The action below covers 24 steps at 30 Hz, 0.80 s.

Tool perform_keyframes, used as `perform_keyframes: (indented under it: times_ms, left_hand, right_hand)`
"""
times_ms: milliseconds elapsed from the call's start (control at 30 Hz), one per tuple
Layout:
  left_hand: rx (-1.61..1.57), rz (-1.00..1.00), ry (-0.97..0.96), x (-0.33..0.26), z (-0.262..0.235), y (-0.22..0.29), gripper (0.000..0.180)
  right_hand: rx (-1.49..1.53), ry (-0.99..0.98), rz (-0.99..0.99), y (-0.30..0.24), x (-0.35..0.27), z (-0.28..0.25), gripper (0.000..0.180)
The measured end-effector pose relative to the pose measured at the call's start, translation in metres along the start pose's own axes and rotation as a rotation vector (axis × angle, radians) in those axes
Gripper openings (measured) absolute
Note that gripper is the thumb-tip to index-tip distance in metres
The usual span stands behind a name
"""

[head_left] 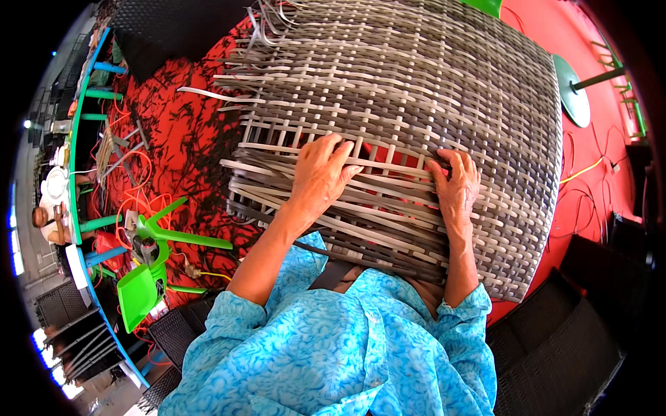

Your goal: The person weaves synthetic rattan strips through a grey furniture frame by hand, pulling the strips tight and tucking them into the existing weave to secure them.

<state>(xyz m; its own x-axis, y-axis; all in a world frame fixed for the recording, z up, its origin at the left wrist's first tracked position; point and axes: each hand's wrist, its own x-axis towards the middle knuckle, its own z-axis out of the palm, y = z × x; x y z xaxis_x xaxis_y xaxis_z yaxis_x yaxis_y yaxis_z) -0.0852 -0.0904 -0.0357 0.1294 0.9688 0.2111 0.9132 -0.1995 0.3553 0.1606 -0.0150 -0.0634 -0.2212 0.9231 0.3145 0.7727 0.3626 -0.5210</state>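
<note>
A large wicker panel [416, 83] woven from grey and brown flat strands lies in front of me. Its near left part is unwoven, with several loose strands [374, 225] crossing in a bundle and red floor showing through the gaps. My left hand [318, 177] bends its fingers over a pale flat strand [392, 168] at the edge of the finished weave, thumb toward the right. Farther right along that strand, my right hand [458, 191] pinches with curled fingers and thumb. Its fingertips rest against the weave. Loose strand ends [218, 99] stick out at the panel's left side.
Dark scraps litter the red floor [163, 121] at left. A bright green plastic piece [142, 291] stands near orange cords and a blue-green frame [76, 139]. Beyond it is another person [54, 218]. Black woven furniture [569, 340] sits at lower right, a round base [572, 93] at far right.
</note>
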Motion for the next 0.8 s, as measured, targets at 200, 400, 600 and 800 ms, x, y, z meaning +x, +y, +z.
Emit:
perform_keyframes:
  times_ms: [200, 400, 600, 800]
  left_hand:
    - [0.223, -0.139, 0.005, -0.018, -0.004, -0.022, 0.061]
    - [0.042, -0.143, -0.044, -0.015, -0.014, -0.031, 0.067]
    - [0.342, -0.323, -0.047, -0.024, -0.023, -0.063, 0.062]
    - [0.109, -0.346, -0.049, -0.015, -0.023, -0.083, 0.061]
  right_hand:
    - [-0.003, -0.018, 0.002, -0.005, 0.003, -0.003, 0.028]
    - [0.002, -0.036, -0.007, -0.001, 0.001, 0.000, 0.028]
    - [-0.030, -0.034, -0.028, 0.004, 0.003, 0.000, 0.028]
    - [-0.053, -0.053, -0.009, -0.009, 0.005, 0.002, 0.026]
